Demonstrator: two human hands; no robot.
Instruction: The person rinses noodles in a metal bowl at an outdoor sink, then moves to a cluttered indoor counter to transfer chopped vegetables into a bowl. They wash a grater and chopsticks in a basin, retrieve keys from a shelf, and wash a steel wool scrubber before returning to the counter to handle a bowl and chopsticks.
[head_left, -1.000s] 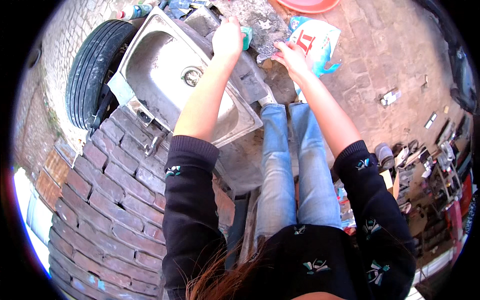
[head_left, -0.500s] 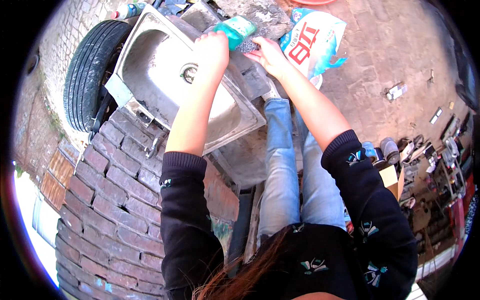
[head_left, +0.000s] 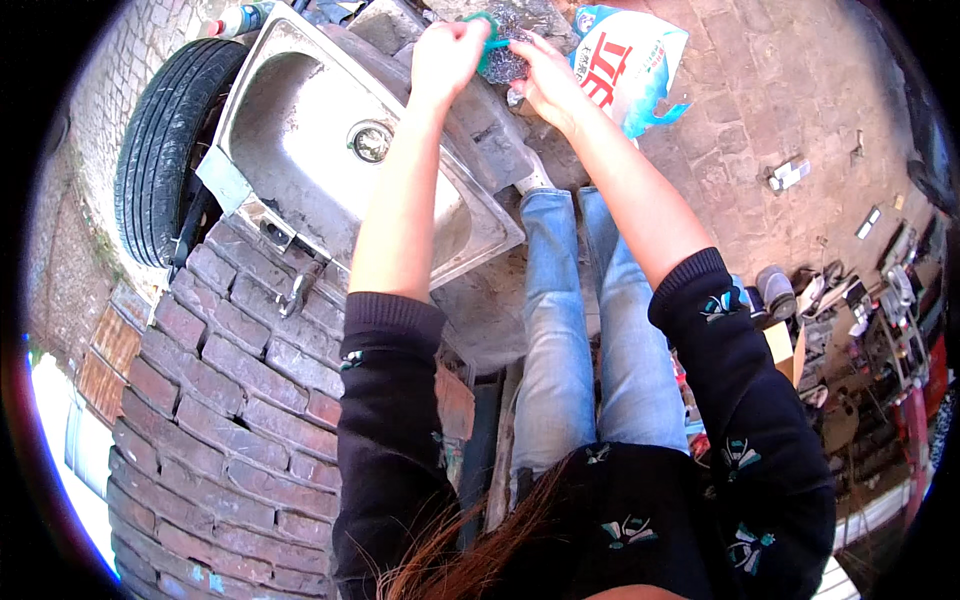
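Observation:
My left hand (head_left: 447, 65) is closed on a green plastic item (head_left: 486, 30) with a rounded edge, beyond the right side of the sink; its exact kind is hidden by my fingers. Next to it my right hand (head_left: 545, 80) grips a grey steel wool scourer (head_left: 505, 65), which touches the green item. Both hands are close together over a rough stone slab (head_left: 400, 30). Left of my left forearm lies the steel sink (head_left: 300, 120), set in brickwork, with a round drain (head_left: 370, 141) in its basin.
A black tyre (head_left: 165, 150) leans at the sink's left. A brick wall top (head_left: 260, 370) runs below the sink, with a tap (head_left: 292, 300) on it. A white and blue plastic bag (head_left: 640, 60) lies right of my hands. Shoes (head_left: 775, 290) and clutter sit far right.
The green item has turned from showing its broad face to showing mostly its edge. Both hands have moved slightly upward in view, and the scourer now shows more plainly.

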